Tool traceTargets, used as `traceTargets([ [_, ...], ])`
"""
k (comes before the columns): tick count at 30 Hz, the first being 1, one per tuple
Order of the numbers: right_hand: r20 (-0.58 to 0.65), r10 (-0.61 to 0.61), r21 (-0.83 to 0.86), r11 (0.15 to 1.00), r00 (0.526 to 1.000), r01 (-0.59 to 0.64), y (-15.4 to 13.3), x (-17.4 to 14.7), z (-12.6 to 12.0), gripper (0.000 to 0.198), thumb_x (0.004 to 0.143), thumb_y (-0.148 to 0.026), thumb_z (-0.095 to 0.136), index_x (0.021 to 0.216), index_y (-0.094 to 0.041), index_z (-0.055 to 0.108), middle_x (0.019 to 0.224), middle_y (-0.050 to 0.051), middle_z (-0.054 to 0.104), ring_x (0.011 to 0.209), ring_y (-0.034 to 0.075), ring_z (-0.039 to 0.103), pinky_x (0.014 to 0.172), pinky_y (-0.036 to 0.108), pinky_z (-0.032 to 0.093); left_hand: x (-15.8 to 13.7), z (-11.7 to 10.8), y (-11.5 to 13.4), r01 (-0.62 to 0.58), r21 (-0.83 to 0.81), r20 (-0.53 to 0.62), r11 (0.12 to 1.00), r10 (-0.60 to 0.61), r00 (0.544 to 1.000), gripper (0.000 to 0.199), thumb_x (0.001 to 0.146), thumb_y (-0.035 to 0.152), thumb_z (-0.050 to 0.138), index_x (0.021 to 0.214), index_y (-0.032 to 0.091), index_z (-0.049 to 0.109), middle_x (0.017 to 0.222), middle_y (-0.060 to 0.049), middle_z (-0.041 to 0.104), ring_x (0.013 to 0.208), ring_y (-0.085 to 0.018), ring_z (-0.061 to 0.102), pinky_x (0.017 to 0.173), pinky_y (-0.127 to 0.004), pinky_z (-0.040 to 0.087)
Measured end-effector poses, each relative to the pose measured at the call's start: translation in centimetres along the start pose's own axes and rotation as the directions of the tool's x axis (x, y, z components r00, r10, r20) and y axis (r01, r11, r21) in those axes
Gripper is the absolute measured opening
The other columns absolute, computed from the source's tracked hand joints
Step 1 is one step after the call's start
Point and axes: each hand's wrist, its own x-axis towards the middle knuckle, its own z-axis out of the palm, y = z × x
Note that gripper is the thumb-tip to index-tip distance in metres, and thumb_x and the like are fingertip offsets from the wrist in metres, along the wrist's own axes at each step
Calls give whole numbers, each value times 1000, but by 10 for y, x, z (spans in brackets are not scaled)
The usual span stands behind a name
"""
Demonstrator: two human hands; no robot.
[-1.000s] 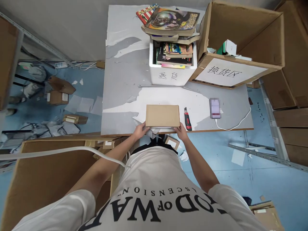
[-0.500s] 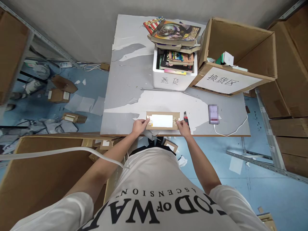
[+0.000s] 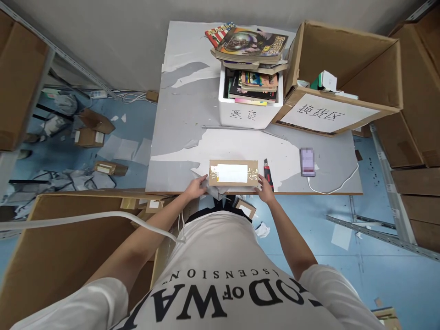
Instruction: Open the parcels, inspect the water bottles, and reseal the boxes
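Note:
A small brown cardboard box (image 3: pixel 253 173) lies flat near the table's front edge, with a white label (image 3: pixel 232 173) on top and clear tape at both ends. Just off its left end is my left hand (image 3: pixel 196 188), holding nothing, its fingers apart. My right hand (image 3: pixel 265 189) is by the box's lower right corner with thumb and fingers spread; whether a fingertip touches the cardboard is hard to see. Close to the right hand lies a red and black utility knife (image 3: pixel 268 174). Torn grey paper (image 3: pixel 216 191) sticks out below the box at the edge.
On the table (image 3: pixel 185 105) stand a white bin (image 3: pixel 240 114) piled with books and a large open carton (image 3: pixel 347 48). A phone (image 3: pixel 307 162) with a white cable lies to the right. Another big open carton (image 3: pixel 85 247) is at my left, and a white cable (image 3: pixel 103 214) crosses my left arm.
Both hands have let go of the box ends. My left hand has drawn back to the left, and my right hand has shifted slightly toward me. The box stays in place.

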Motion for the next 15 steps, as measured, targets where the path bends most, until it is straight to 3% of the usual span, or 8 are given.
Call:
traceTargets([
  [3, 42, -24, 84, 996, 999, 21, -6, -2, 12, 65, 69, -37, 68, 128, -23, 46, 134, 11, 51, 121, 27, 50, 101, 46, 41, -5, 8, 0, -62, 48, 145, 997, 55, 988, 49, 60, 38, 73, 105, 19, 69, 104, -7, 71, 104, -30, 62, 95, -41, 46],
  [7, 0, -45, 205, 978, 999, 44, -23, 1, 13, 48, 75, -52, 61, 110, -22, 50, 119, 9, 60, 113, 22, 55, 94, 39, 45, -8, 15, 11, -60, 118, 103, 991, 48, 994, 42, 74, 51, 60, 94, 15, 71, 89, -6, 72, 87, -25, 64, 80, -32, 49],
  [11, -19, 11, 22, 1000, 1000, -11, -37, 7, 2, 42, 79, -63, 49, 88, -22, 49, 91, 4, 65, 84, 18, 60, 75, 32, 47, -1, 15, 29, -18, 337, -21, 941, 26, 999, 51, 81, 58, 48, 73, 12, 69, 61, -1, 62, 65, -18, 56, 60, -25, 40],
  [15, -58, 109, -198, 973, 992, -119, -49, 18, 3, 44, 80, -66, 42, 77, -22, 46, 83, 3, 62, 77, 17, 57, 69, 29, 42, 20, 19, 40, 90, 472, -133, 877, -30, 991, 55, 82, 60, 44, 51, 17, 58, 46, -1, 49, 55, -15, 48, 53, -26, 30],
])
